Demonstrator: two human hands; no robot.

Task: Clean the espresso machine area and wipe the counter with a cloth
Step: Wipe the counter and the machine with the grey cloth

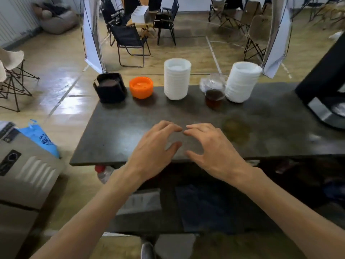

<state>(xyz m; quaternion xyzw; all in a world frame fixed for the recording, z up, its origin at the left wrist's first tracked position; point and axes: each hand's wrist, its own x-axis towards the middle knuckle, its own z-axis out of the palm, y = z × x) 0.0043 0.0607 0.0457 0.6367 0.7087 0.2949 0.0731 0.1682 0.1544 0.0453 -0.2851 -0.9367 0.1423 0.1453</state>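
Starting at the far left, a grey case (pixel 28 165) with slots stands on the floor beside the surface (pixel 115 131), and a blue bag (pixel 40 136) leans against the case. Along the far edge of the dark surface sits a black holder (pixel 110 87), then just to its right an orange lid (pixel 141 87), then a white stack (pixel 177 78) of cups or lids; blur hides which. Nearer the front edge, the left hand (pixel 155 148) hovers palm down, its fingers loosely bent and gripping nothing. The right hand (pixel 211 144) mirrors it, also palm down and relaxed with nothing in it; the two hands' fingertips nearly meet. Whether either hand touches the surface cannot be told. Beyond the right hand, a clear cup (pixel 214 96) holding brown liquid stands at the far edge, just beside a second white stack (pixel 242 81). A brownish stain (pixel 236 130) lies on the surface right of the right hand. At the far right, the black machine (pixel 324 81) rests on the surface, cut off by the frame edge. No cloth shows anywhere.
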